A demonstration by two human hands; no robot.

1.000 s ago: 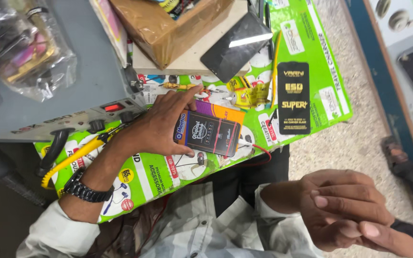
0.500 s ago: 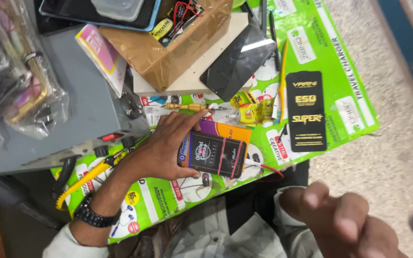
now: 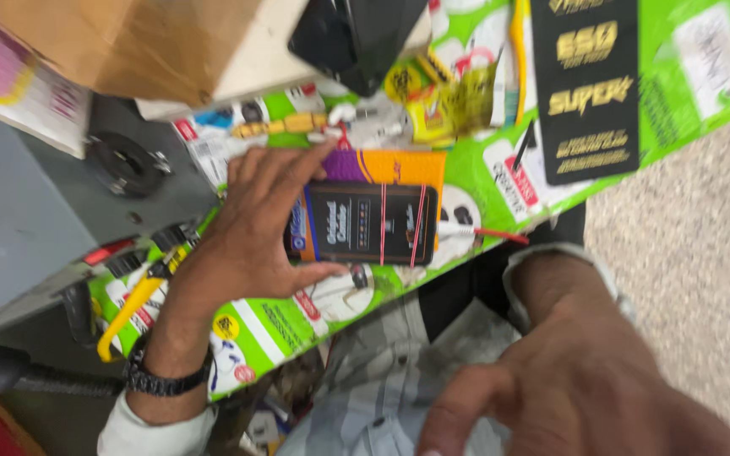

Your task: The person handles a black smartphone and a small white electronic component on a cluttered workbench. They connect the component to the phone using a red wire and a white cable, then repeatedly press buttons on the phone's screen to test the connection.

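Smartphone (image 3: 365,224), a dark handset lying screen-up with two thin red bands across its right half, sat in the grip of the left hand (image 3: 251,232): fingertips curled over its upper edge, thumb pressed along the lower edge, so the grip was closed on the phone's left end while the right end stuck out free. Under the far side of the grip lay an orange and purple packet (image 3: 399,165), and the whole lot rested on a green printed mat (image 3: 272,325) covering the tabletop. Just past the phone's free end, a white cable with a red tip (image 3: 479,232) lay touching or nearly touching it. Compared with half a second before, the phone and the holding grip had kept their place on the mat, whereas the right hand (image 3: 585,393) had shifted, now hanging low and near the camera, below and right of the phone, well apart from it, fingers loosely spread and holding nothing. I judge the phone was merely being steadied, with no work on it begun. Left of the grip stood a grey metal unit (image 3: 19,228), and a yellow-handled tool (image 3: 133,308) lay by the wrist, near a black watch (image 3: 162,380).
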